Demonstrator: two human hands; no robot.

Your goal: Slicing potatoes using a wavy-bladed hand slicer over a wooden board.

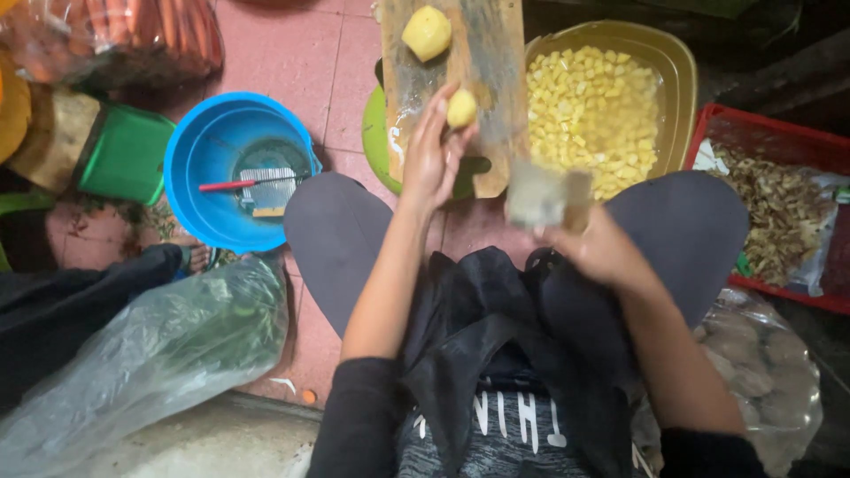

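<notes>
Left hand (432, 155) pinches a small peeled potato piece (461, 108) just above the wooden board (491, 53); right hand (595, 248) closes round a blurred knife (540, 195). Best practice, judged: seat the piece flat on the board first; fingertips curled back; blade clear of the left hand; the tub of yellow cubes (673, 62) stands beside.

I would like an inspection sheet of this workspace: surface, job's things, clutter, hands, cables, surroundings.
Surface: wooden cutting board above a pink tiled floor.
Job's things: peeled potato; a second potato on the board; tub of yellow cubes.
Clutter: blue basin with a grater; clear plastic bag.
Hands: left hand holds the peeled potato; right hand grips a blurred knife.
Cables: nothing seen.
Surroundings: red crate, green container.
</notes>
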